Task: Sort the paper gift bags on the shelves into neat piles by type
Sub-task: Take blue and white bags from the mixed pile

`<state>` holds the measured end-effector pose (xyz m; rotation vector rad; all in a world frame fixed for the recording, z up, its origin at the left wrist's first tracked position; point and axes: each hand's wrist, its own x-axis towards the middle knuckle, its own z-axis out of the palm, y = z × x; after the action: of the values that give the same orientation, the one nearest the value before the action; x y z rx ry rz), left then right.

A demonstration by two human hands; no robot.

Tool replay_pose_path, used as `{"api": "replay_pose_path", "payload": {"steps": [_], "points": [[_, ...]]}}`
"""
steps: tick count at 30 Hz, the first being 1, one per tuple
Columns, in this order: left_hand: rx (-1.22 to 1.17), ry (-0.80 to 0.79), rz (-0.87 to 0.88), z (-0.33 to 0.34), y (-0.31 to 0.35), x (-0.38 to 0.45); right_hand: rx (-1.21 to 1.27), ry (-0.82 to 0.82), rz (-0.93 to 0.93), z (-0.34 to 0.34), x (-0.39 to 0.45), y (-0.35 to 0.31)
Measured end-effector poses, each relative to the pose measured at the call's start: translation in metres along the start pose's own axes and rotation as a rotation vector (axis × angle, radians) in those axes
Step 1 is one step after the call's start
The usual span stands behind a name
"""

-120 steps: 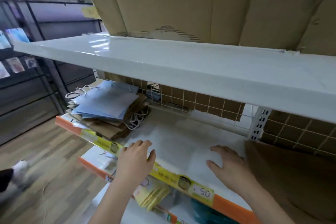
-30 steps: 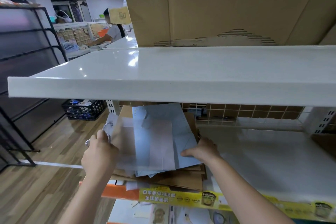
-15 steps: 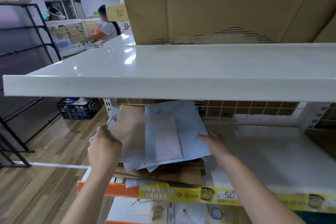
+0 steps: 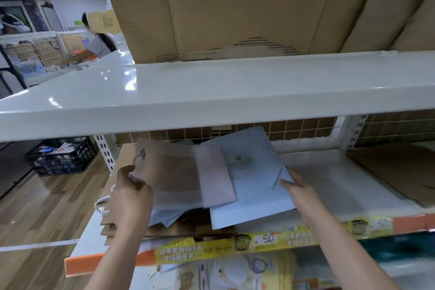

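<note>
left hand (image 4: 130, 198): grips pale bag's (image 4: 186, 179) left edge
right hand (image 4: 302, 195): fingers flat on blue bag's (image 4: 251, 186) right edge
bags: atop brown pile (image 4: 188, 226), shelf (image 4: 329, 186) left
room: bare shelf rightward
tag (image 4: 268, 239): "5.0"

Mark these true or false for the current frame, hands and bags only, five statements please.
1. The left hand grips the left edge of the translucent bag. True.
2. The right hand rests on the pale blue bag. True.
3. The blue bag lies on top of the translucent bag. False: the translucent bag overlaps it.
4. The bags sit on the top shelf beside the cardboard box. False: they are on the lower shelf, under the white shelf board.
5. Brown kraft bags lie under the two lighter bags. True.
</note>
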<state>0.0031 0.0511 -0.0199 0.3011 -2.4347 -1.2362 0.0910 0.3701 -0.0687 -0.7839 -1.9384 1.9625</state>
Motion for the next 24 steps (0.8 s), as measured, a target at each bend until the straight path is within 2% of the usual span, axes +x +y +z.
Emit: {"api": "replay_pose_path", "payload": {"steps": [5,11,14,20,24], "points": [[-0.066,-0.13,0.001,0.011,0.022,-0.028,0.02,0.089,-0.049,-0.044,-0.005,0.007],[-0.085,-0.152,0.044,0.037,0.053,-0.075,0.068,0.186,-0.064,-0.118,0.0,0.018],[-0.148,-0.121,-0.001,0.054,0.068,-0.104,0.077,0.238,-0.01,-0.168,0.001,0.021],[-0.257,0.015,-0.077,0.091,0.092,-0.156,0.11,0.211,0.025,-0.266,0.003,0.023],[-0.25,0.054,-0.093,0.11,0.102,-0.179,0.129,0.206,0.018,-0.302,0.005,0.024]]}}
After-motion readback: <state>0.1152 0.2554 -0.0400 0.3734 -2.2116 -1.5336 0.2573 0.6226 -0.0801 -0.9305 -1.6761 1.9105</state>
